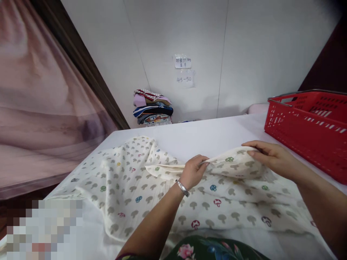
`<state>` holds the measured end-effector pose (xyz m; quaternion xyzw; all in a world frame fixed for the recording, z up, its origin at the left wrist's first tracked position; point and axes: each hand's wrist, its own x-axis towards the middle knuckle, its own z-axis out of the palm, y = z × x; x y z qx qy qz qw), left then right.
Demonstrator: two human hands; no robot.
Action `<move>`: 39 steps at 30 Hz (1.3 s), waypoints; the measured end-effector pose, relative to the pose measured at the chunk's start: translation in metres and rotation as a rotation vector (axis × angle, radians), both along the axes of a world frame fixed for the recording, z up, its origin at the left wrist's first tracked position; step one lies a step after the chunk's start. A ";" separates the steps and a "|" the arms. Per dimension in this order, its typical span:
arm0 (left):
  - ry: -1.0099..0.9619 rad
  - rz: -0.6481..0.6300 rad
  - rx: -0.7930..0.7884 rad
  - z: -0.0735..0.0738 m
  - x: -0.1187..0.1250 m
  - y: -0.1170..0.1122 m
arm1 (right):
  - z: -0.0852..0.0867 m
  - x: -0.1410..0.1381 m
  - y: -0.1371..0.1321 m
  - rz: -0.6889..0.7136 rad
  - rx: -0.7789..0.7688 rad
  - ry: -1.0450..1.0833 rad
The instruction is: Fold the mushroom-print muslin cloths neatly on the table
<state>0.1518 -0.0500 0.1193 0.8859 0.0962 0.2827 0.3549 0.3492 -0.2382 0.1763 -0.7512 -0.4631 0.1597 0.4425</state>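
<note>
A cream cloth printed with grey and coloured mushrooms lies loosely spread and wrinkled across the white table. My left hand, with a silver bracelet at the wrist, pinches the cloth's far edge near the middle. Further right, my right hand grips the same edge between thumb and fingers, lifting it a little. Between both hands the edge is stretched, and a folded flap hangs below it. The left part of the cloth lies bunched in soft folds.
A red plastic basket with a metal handle stands at the right of the table. Beyond the far edge is a stack of folded fabrics. Paper labels are on the wall, and a pink curtain hangs at left.
</note>
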 end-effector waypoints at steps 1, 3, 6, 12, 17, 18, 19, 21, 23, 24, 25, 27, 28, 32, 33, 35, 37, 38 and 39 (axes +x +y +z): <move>0.002 -0.009 0.002 0.001 0.000 -0.001 | 0.001 0.001 0.001 0.021 -0.012 -0.015; 0.004 -0.029 0.007 0.001 -0.001 -0.001 | 0.003 0.002 0.004 0.048 -0.027 -0.045; -0.008 -0.048 0.000 0.000 -0.001 -0.002 | 0.005 0.001 0.007 0.065 -0.048 -0.042; -0.027 -0.049 -0.079 0.000 -0.001 -0.003 | 0.005 -0.005 -0.002 0.095 -0.067 0.016; -0.012 -0.009 -0.074 0.002 0.001 -0.004 | -0.021 -0.019 -0.023 0.146 -0.123 0.060; -0.012 -0.005 -0.073 0.002 0.001 -0.004 | -0.029 -0.023 -0.026 0.144 -0.145 0.067; -0.012 -0.003 -0.069 0.002 0.001 -0.004 | -0.036 -0.026 -0.027 0.137 -0.161 0.073; -0.016 -0.003 -0.060 0.002 0.001 -0.005 | -0.050 -0.031 -0.027 0.127 -0.176 0.102; -0.021 -0.007 -0.057 0.002 0.000 -0.005 | -0.060 -0.033 -0.022 0.170 -0.186 0.169; -0.023 -0.011 -0.057 0.002 0.000 -0.005 | -0.064 -0.034 -0.018 0.207 -0.194 0.210; -0.024 -0.016 -0.055 0.002 -0.001 -0.006 | -0.067 -0.034 -0.014 0.252 -0.204 0.254; -0.029 -0.027 -0.042 0.002 -0.003 -0.006 | -0.070 -0.034 -0.005 0.332 -0.204 0.344; -0.031 -0.030 -0.032 0.002 -0.005 -0.006 | -0.071 -0.034 -0.001 0.362 -0.192 0.394; -0.029 -0.033 -0.016 0.001 -0.009 -0.005 | -0.070 -0.028 0.010 0.416 -0.161 0.640; -0.030 -0.035 -0.016 0.000 -0.009 -0.004 | -0.070 -0.026 0.011 0.406 -0.169 0.691; -0.036 -0.037 -0.015 -0.002 -0.010 -0.002 | -0.070 -0.022 0.012 0.375 -0.205 0.758; -0.043 -0.035 -0.018 -0.005 -0.010 -0.001 | -0.069 -0.020 0.010 0.355 -0.251 0.766; -0.045 -0.035 -0.021 -0.006 -0.009 0.000 | -0.068 -0.019 0.009 0.347 -0.268 0.743; -0.048 -0.034 -0.026 -0.007 -0.009 0.000 | -0.066 -0.019 0.007 0.338 -0.276 0.703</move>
